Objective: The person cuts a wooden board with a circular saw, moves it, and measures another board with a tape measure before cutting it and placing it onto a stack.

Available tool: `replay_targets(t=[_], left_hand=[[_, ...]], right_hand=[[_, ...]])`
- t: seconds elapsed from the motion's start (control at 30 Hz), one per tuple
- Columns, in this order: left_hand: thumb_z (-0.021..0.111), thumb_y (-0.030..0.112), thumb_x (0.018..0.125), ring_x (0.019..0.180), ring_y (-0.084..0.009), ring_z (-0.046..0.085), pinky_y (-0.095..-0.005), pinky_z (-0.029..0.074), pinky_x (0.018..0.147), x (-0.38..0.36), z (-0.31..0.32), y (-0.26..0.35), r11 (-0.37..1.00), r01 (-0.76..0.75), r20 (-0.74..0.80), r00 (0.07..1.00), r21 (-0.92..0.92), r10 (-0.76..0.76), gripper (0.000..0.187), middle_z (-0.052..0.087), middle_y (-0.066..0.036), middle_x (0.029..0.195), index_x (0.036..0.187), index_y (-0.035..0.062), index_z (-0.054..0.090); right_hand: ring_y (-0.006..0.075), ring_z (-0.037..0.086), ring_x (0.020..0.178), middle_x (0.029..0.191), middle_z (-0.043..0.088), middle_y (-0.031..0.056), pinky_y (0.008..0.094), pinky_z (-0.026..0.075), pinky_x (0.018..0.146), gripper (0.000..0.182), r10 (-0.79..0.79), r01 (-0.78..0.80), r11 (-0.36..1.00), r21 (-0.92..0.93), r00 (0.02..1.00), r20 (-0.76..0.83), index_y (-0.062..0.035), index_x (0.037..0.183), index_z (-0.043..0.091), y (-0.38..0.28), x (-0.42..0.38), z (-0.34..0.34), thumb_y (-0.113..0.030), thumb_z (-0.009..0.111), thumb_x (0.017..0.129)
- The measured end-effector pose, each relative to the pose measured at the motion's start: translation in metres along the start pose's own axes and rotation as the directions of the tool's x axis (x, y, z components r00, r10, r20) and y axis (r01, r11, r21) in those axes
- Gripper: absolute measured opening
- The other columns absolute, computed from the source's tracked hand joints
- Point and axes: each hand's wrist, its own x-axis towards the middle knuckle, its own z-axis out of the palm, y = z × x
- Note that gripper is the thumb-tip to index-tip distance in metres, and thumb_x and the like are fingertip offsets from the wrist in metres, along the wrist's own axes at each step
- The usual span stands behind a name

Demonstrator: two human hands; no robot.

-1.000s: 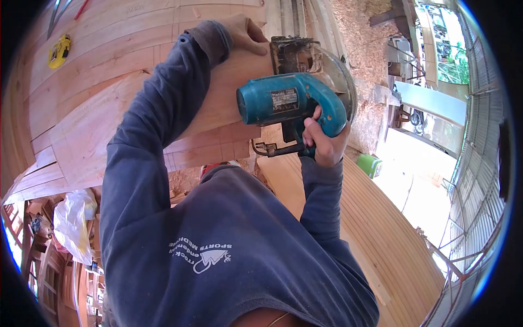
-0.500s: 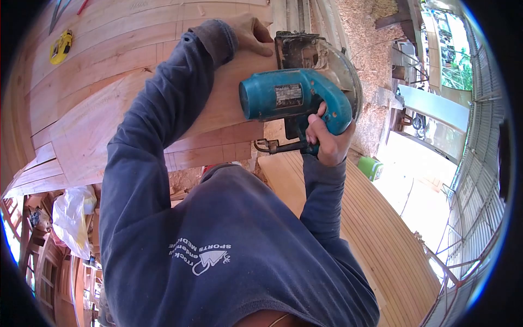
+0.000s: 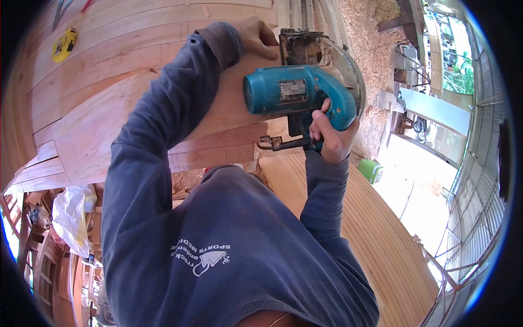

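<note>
My right hand [image 3: 333, 133] is wrapped round the rear handle of a teal circular saw [image 3: 278, 91], below the saw's dusty blade guard [image 3: 343, 68]. The saw's base plate sits at the end of a wide wooden board [image 3: 218, 111]. My left hand [image 3: 259, 39] rests on the wood just left of the base plate, its thumb and fingers apart and curved. Part of that hand is hidden by the dark sleeve. The blade and its contact with the wood are hidden by the saw.
A yellow tape measure [image 3: 64, 44] lies on the joined boards at the upper left. Grooved wood panels [image 3: 381, 240] stretch along the lower right. Sawdust [image 3: 376, 52] covers the ground beyond the saw. A green box [image 3: 370, 170] and a plastic bag [image 3: 72, 220] are farther out.
The saw and my right hand have shifted slightly right and up in the view. My left hand has also moved a little to the right.
</note>
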Motion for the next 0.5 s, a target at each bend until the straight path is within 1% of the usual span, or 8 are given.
replay_targets(t=[0.03, 0.23, 0.33, 0.43, 0.5], left_hand=[[0.086, 0.031, 0.081, 0.094, -0.0235, 0.075, -0.0335, 0.058, 0.088, 0.001, 0.001, -0.003, 1.000, -0.014, 0.006, 1.000, -0.014, 0.014, 0.051, 0.080, -0.017, 0.106, 0.116, -0.0039, 0.078], [0.085, 0.032, 0.080, 0.093, -0.0236, 0.076, -0.0337, 0.058, 0.087, 0.002, 0.011, -0.009, 0.999, -0.007, -0.010, 1.000, -0.033, 0.007, 0.048, 0.080, -0.016, 0.104, 0.114, -0.0018, 0.080], [0.084, 0.033, 0.081, 0.092, -0.0229, 0.076, -0.0336, 0.058, 0.086, 0.001, 0.011, -0.005, 1.000, -0.021, 0.000, 1.000, 0.002, 0.021, 0.046, 0.081, -0.015, 0.102, 0.113, -0.0006, 0.081], [0.084, 0.026, 0.087, 0.089, -0.0192, 0.074, -0.0339, 0.059, 0.084, -0.007, 0.013, 0.008, 1.000, 0.004, -0.001, 1.000, 0.021, -0.004, 0.042, 0.080, -0.014, 0.102, 0.112, -0.0065, 0.078], [0.084, 0.028, 0.088, 0.089, -0.0186, 0.074, -0.0343, 0.060, 0.084, -0.008, 0.016, 0.007, 1.000, 0.000, 0.011, 1.000, -0.005, 0.000, 0.042, 0.080, -0.015, 0.102, 0.113, -0.0059, 0.078]], right_hand=[[0.0090, 0.051, 0.054, 0.071, 0.055, 0.0016, 0.0261, 0.042, 0.050, 0.014, -0.005, 0.005, 1.000, 0.001, 1.000, 0.002, -0.0023, 0.098, 0.060, 0.000, 0.000, 0.000, 0.002, 0.070, 0.089], [0.0089, 0.051, 0.053, 0.069, 0.054, 0.0011, 0.0262, 0.041, 0.050, 0.014, -0.015, 0.015, 1.000, -0.001, 1.000, 0.013, -0.0023, 0.098, 0.059, 0.002, 0.001, 0.000, 0.002, 0.069, 0.089], [0.0088, 0.051, 0.053, 0.069, 0.055, 0.0011, 0.0261, 0.041, 0.049, 0.014, -0.016, 0.016, 1.000, 0.009, 1.000, 0.003, -0.0025, 0.098, 0.059, 0.001, 0.001, 0.001, 0.002, 0.069, 0.089], [0.0088, 0.051, 0.053, 0.069, 0.055, 0.0012, 0.0261, 0.041, 0.049, 0.015, -0.025, 0.025, 1.000, 0.014, 1.000, 0.005, -0.0026, 0.098, 0.060, 0.002, 0.003, 0.001, 0.002, 0.070, 0.089], [0.0090, 0.050, 0.052, 0.069, 0.055, 0.0013, 0.0262, 0.041, 0.049, 0.015, -0.037, 0.037, 0.999, 0.020, 0.999, -0.008, -0.0026, 0.098, 0.060, 0.002, 0.002, 0.003, 0.001, 0.070, 0.089]])
